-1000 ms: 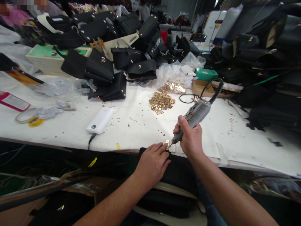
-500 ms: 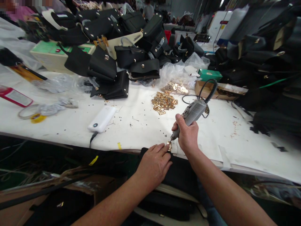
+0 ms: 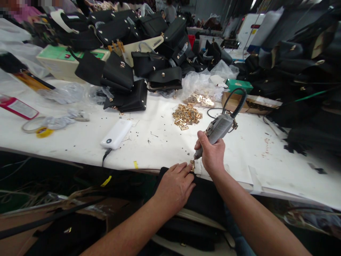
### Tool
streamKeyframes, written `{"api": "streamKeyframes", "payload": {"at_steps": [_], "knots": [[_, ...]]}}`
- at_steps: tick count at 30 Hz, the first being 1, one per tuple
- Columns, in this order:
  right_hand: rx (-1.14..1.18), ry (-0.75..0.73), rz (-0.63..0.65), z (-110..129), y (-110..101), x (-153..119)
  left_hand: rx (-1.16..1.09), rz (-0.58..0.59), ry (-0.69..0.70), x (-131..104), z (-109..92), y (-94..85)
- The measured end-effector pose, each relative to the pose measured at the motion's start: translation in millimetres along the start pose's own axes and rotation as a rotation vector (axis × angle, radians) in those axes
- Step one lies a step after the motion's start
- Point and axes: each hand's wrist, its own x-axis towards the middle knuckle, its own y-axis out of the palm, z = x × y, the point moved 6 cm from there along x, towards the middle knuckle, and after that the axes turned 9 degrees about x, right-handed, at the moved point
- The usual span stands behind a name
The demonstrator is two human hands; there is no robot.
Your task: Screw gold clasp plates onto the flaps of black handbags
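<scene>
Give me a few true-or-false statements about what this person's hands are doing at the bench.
1. The right hand grips a grey power tool. True.
2. The left hand holds a hammer. False: it presses flat on black material, fingers by a small gold fitting.
3. A pile of gold fittings lies on the white table. True.
4. The white power bank sits to the right of the tool. False: it lies to the left.

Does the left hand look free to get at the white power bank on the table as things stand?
Probably yes. The left hand only presses flat on the black bag at the table edge, holding nothing, and the white tabletop between it and the power bank carries only small specks.
</scene>
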Motion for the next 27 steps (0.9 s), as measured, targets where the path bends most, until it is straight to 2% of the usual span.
{"api": "streamKeyframes", "payload": {"at_steps": [6,12,22,27], "knots": [[-0.084,-0.047,0.01,3.0,2.4,0.8,0.004,0.006,0.003,-0.4,-0.5,1.9],[-0.134,-0.029,0.05,3.0,8.4,0.2,0.01,-0.003,0.002,-0.3,-0.3,1.0],[-0.165,-0.038,0.237,6.1,23.4,-2.4,0.01,-0.005,-0.005,0.2,-0.9,0.5],[-0.196,-0.052,0.248,6.9,25.7,-3.0,0.013,-0.005,-0.009,-0.2,-0.6,0.8]]}}
